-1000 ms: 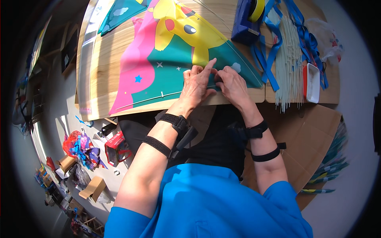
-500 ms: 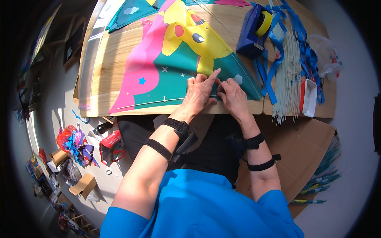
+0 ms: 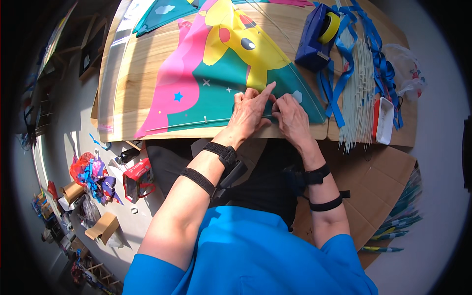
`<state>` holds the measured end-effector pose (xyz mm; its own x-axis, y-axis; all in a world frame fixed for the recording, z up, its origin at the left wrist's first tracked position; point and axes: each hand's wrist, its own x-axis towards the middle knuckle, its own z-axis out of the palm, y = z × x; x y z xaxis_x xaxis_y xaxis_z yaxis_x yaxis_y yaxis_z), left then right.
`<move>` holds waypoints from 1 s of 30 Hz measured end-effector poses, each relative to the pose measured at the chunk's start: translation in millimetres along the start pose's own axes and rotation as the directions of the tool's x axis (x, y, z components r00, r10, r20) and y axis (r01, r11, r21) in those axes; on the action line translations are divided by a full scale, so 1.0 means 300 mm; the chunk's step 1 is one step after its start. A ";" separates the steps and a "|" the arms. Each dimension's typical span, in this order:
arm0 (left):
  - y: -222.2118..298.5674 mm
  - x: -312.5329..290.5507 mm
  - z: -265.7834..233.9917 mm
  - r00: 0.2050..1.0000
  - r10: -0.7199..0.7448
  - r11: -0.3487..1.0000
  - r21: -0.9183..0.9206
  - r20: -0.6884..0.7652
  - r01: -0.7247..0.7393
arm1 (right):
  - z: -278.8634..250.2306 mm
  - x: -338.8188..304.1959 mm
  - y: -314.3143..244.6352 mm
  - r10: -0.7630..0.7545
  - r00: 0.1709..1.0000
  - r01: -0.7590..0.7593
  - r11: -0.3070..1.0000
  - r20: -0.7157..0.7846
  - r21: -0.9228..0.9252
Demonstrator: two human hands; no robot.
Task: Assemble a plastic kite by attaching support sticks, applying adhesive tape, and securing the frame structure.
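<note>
A kite [image 3: 221, 69] of thin printed cloth lies on the wooden table, pink at the left, green in the middle, with a yellow cartoon figure. Along its near edge runs a thin pale rod [image 3: 179, 124] bearing a small white fitting [image 3: 205, 119]. My left hand [image 3: 248, 112] is closed over the rod near the kite's middle, its index finger stretched toward the upper right. Just to its right, my right hand [image 3: 292, 117] pinches at the same edge with curled fingers. The rod passes under both hands, and the fingertips' exact grip is partly hidden.
A blue tape dispenser [image 3: 314, 39] with yellow tape stands at the right. Beyond it lie blue ribbons [image 3: 339, 96], a bundle of thin white rods [image 3: 359, 98] and a white tray [image 3: 385, 120]. Another folded kite [image 3: 164, 14] lies at the far left. Cardboard [image 3: 373, 182] leans below the table's right.
The kite has shifted slightly to the right, its near edge a little higher in view. Both hands remain together at the rod, with their fingers slightly moved.
</note>
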<state>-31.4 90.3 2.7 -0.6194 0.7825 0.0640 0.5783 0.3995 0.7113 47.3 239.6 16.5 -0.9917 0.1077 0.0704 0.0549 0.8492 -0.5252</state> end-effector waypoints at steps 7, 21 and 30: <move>0.003 -0.003 0.000 1.000 -0.012 1.000 0.016 0.010 0.012 | -0.013 -0.002 -0.019 0.009 1.000 -0.009 1.000 0.026 -0.022; 0.013 0.001 0.001 0.998 -0.054 0.996 0.076 0.039 0.051 | -0.039 0.004 -0.055 -0.032 0.999 0.035 0.996 0.042 -0.077; 0.022 -0.001 -0.003 0.998 -0.060 0.997 0.058 0.032 0.058 | -0.093 0.007 -0.090 0.065 0.996 -0.064 0.998 0.063 -0.007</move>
<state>-27.9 92.3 7.9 -0.6356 0.7720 -0.0007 0.5717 0.4712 0.6717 47.2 231.5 54.5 -0.9914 0.1297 -0.0170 0.1194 0.8440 -0.5229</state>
